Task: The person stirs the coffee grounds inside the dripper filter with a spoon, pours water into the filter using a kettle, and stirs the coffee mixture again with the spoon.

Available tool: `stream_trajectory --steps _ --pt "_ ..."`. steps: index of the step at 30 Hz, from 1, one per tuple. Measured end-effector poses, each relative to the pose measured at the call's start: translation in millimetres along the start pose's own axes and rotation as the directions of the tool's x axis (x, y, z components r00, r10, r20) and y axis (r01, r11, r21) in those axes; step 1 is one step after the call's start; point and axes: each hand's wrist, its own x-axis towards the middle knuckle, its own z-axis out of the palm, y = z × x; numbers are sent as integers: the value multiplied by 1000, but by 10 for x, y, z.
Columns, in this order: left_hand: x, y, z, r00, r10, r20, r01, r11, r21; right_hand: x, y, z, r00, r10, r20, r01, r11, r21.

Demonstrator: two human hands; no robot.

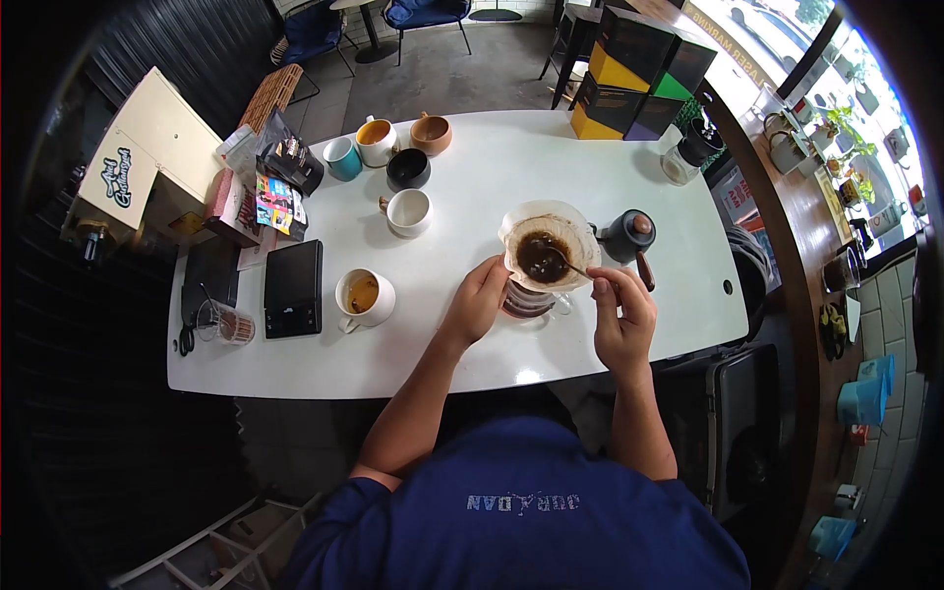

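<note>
A dripper with a paper filter [511,224] holds dark wet coffee [543,257] and sits above a glass server [529,303]. My left hand [479,300] grips the near left rim of the dripper with its fingers closed. In my right hand [623,313] is the handle of a thin spoon [573,267], pinched between the fingers; its tip dips into the coffee. Just behind my right hand stands a dark gooseneck kettle [627,236] with a wooden handle. A white cup with amber liquid [365,298] is to the left of my left hand.
Several cups, among them a white one [408,212] and a black one [408,170], stand at the back left of the white table [462,359]. A black scale [293,288] and a glass of sticks [225,323] lie left. Boxes [629,79] and a grinder [692,152] are back right.
</note>
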Motion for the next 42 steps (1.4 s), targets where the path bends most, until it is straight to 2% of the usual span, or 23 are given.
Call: stream_trajectory --steps 5,8,12,15,21,25,28,30,31,33,34,36,37,39,40,42 --pt "-3 11 13 1000 -3 -24 3 1000 4 15 -15 -6 990 -62 126 64 998 -13" --pt "1 -16 -11 1000 -6 -1 6 1000 -9 4 -59 -4 997 -61 51 62 998 -11" --pt "3 -26 -9 1000 0 -15 1 1000 30 12 -21 -15 998 -41 41 39 998 54" --pt "-5 -3 8 1000 6 -25 -5 1000 18 22 -33 -11 991 -39 129 40 999 -5" --pt "2 -26 -14 1000 -15 -23 15 1000 26 30 3 -34 995 -98 16 98 995 -24" --pt "-2 -14 -4 1000 -5 -17 5 1000 25 41 11 -39 997 -66 40 68 997 -47" --pt "9 -36 -4 1000 1 -16 0 1000 31 -6 49 8 999 14 52 -11 998 -60" --pt "14 -53 -10 1000 5 -13 -4 999 42 -75 108 67 975 222 -21 -217 966 139" --pt "18 -53 -13 1000 8 -12 -7 999 49 -83 104 74 974 225 -20 -220 966 139" --pt "13 -48 -5 1000 8 -9 -7 998 56 -101 93 78 934 357 -11 -339 895 290" --pt "5 -34 4 1000 4 -10 -4 999 34 -104 78 76 933 360 -12 -341 894 289" --pt "1 -22 12 1000 -2 -11 2 1000 12 -106 47 69 855 518 16 -457 740 493" --pt "3 -19 8 1000 -8 -10 9 1000 20 -112 61 64 854 520 17 -459 739 493" --pt "-1 -5 7 1000 -15 -10 15 999 29 -112 110 55 808 583 83 -486 580 653" --pt "-6 7 13 1000 -15 -10 15 1000 25 -105 107 54 807 584 84 -487 579 653" --pt "-11 -1 11 1000 -16 -11 16 1000 19 -88 88 43 790 600 125 -475 470 744"
